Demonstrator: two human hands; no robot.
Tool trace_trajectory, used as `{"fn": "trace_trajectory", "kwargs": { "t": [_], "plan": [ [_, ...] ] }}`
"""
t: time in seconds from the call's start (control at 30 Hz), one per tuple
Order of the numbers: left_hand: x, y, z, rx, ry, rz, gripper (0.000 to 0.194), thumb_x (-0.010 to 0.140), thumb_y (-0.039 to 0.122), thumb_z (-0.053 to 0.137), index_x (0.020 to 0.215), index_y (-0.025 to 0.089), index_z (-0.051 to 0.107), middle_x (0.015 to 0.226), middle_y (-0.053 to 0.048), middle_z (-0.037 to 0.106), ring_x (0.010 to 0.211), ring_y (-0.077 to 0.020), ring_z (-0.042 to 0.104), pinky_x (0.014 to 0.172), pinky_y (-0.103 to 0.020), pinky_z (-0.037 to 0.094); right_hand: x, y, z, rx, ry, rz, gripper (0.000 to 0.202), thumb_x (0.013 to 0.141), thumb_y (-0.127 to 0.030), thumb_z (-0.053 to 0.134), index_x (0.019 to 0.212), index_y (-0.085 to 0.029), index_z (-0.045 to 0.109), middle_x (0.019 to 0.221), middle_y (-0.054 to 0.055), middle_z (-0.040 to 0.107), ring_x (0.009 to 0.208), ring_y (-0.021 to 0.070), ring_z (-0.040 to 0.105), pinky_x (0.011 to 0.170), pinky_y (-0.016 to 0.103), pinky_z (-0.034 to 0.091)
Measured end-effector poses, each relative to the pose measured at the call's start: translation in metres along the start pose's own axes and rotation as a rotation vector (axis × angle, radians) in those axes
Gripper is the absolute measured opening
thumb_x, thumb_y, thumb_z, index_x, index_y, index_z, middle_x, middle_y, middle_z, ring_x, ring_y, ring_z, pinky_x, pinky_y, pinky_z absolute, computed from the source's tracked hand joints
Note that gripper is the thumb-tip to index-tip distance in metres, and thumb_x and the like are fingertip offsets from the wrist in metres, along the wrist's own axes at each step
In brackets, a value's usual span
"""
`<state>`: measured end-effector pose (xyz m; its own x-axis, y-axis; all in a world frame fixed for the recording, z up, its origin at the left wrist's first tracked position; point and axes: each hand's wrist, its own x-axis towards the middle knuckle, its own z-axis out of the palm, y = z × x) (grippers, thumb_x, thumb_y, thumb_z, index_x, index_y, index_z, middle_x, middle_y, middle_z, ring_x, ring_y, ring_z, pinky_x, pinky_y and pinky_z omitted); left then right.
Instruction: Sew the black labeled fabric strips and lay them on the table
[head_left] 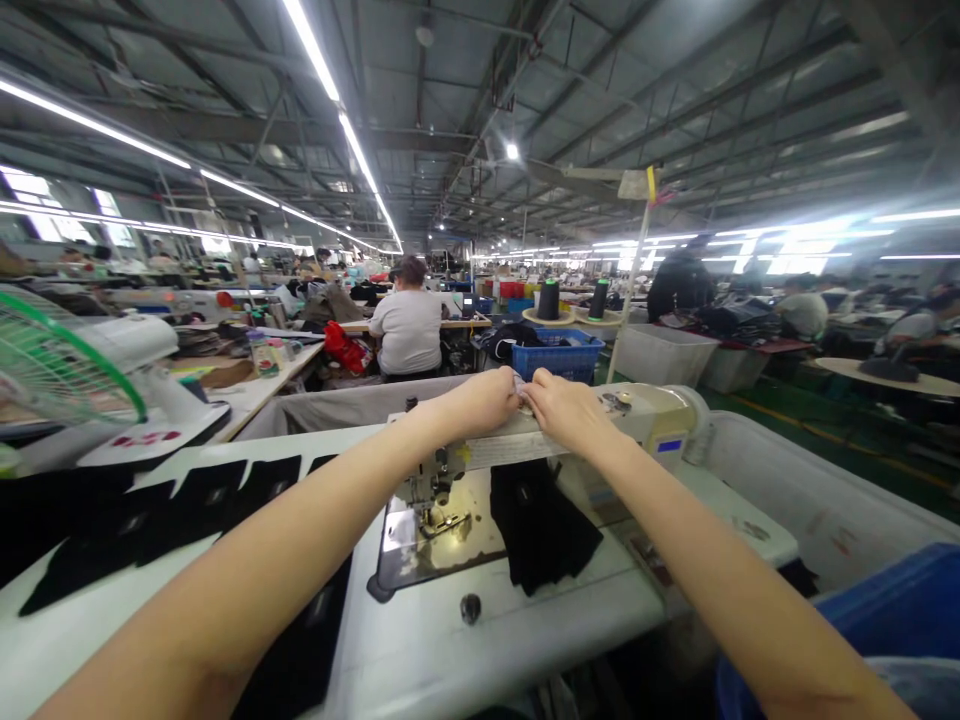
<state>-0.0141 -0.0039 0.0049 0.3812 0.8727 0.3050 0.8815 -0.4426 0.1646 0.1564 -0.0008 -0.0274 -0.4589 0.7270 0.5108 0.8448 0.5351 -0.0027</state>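
Observation:
Both arms reach forward over the top of a sewing machine (645, 415). My left hand (491, 398) is closed, with fingers curled together. Right beside it, my right hand (559, 402) is also closed in a pinch. Between the fingertips shows a small crumpled whitish-grey piece (519, 386), too small to identify. A black fabric piece (544, 525) with a small pale mark lies on the machine bed below my hands, right of the needle area (439, 515). A black knob (470, 608) sits at the table's front.
More black fabric pieces (142, 525) lie in a row on the white tabletop at left. A green-rimmed fan (67, 350) stands beyond them. Thread cones (549, 300) and a blue basket (559, 355) are ahead. A seated person (409, 325) works in front. White bins stand at right.

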Motion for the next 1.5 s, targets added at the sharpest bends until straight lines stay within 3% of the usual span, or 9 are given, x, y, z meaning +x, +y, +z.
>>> {"fn": "trace_trajectory", "kwargs": {
  "t": [0.17,0.27,0.5,0.57,0.7,0.87,1.07,1.23,1.5],
  "plan": [
    [-0.033,0.002,-0.005,-0.509,-0.224,-0.037,0.033,0.093,0.049,0.055,0.083,0.018,0.057,0.067,0.002,0.057,0.048,-0.0101,0.047,0.049,-0.023,0.037,-0.019,0.006,-0.019,0.117,0.181,0.216,0.033,0.102,-0.033,0.043,0.121,-0.017,0.065,0.112,0.012,0.062,0.085,0.0219,0.063,0.075,0.034,0.049],
    [-0.072,0.006,0.004,-1.025,-0.421,-0.134,0.048,0.082,0.066,0.063,0.084,0.018,0.056,0.061,0.006,0.051,0.041,-0.0051,0.031,0.04,-0.019,0.022,-0.059,-0.012,-0.027,0.463,0.182,0.12,0.034,0.096,-0.038,0.056,0.126,-0.022,0.062,0.111,0.005,0.064,0.062,0.012,0.054,0.065,0.028,0.05],
    [-0.158,0.014,0.067,-1.358,-0.68,-0.307,0.053,0.076,0.071,0.068,0.078,0.019,0.056,0.057,0.004,0.057,0.035,-0.0043,0.026,0.036,-0.02,0.029,-0.153,-0.082,0.021,0.893,-0.007,0.032,0.017,0.098,-0.029,0.056,0.091,-0.024,0.07,0.096,0.003,0.065,0.081,0.0165,0.064,0.074,0.028,0.051],
    [-0.177,0.013,0.092,-1.262,-0.587,-0.326,0.054,0.085,0.071,0.055,0.078,0.018,0.06,0.062,-0.001,0.061,0.036,-0.0065,0.033,0.038,-0.022,0.034,-0.176,-0.092,0.043,0.951,0.019,0.158,0.017,0.096,-0.034,0.059,0.091,-0.024,0.072,0.094,0.003,0.067,0.077,0.0171,0.064,0.068,0.027,0.051],
    [-0.199,0.005,0.138,-0.673,-0.06,-0.249,0.03,0.085,0.043,0.068,0.102,0.019,0.072,0.102,-0.012,0.066,0.085,-0.0246,0.064,0.076,-0.036,0.054,-0.216,-0.105,0.081,1.054,0.059,0.654,0.028,0.089,-0.049,0.064,0.096,-0.025,0.076,0.082,0.003,0.073,0.071,0.0205,0.067,0.065,0.029,0.053],
    [-0.206,-0.003,0.17,-0.579,0.011,-0.207,0.021,0.085,0.024,0.063,0.102,0.019,0.075,0.097,-0.012,0.064,0.095,-0.028,0.061,0.091,-0.046,0.051,-0.234,-0.121,0.102,1.162,-0.039,0.889,0.046,0.086,-0.062,0.059,0.09,-0.021,0.078,0.06,0.002,0.066,0.064,0.0232,0.067,0.055,0.029,0.051],
    [-0.219,0.014,0.164,-1.404,0.053,-0.709,0.035,0.076,0.042,0.079,0.1,0.016,0.077,0.1,-0.011,0.075,0.093,-0.0247,0.07,0.091,-0.038,0.055,-0.221,-0.139,0.102,1.232,0.004,0.874,0.039,0.087,-0.055,0.062,0.1,-0.022,0.079,0.081,0.004,0.077,0.085,0.0269,0.073,0.075,0.034,0.058],
    [-0.236,0.027,0.155,-1.374,0.216,-0.717,0.033,0.078,0.037,0.079,0.108,0.022,0.078,0.118,-0.008,0.074,0.117,-0.0269,0.065,0.109,-0.04,0.046,-0.212,-0.162,0.098,1.204,0.175,0.864,0.027,0.086,-0.045,0.067,0.098,-0.025,0.08,0.1,0.005,0.079,0.096,0.0279,0.073,0.088,0.038,0.057],
    [-0.251,0.026,0.144,-1.514,0.285,-0.772,0.039,0.071,0.031,0.086,0.108,0.023,0.077,0.121,-0.007,0.073,0.118,-0.0265,0.065,0.107,-0.037,0.05,-0.201,-0.175,0.092,1.094,0.203,0.848,0.022,0.085,-0.043,0.068,0.08,-0.023,0.076,0.073,0.002,0.073,0.062,0.0181,0.062,0.061,0.029,0.05]
  ]
}}
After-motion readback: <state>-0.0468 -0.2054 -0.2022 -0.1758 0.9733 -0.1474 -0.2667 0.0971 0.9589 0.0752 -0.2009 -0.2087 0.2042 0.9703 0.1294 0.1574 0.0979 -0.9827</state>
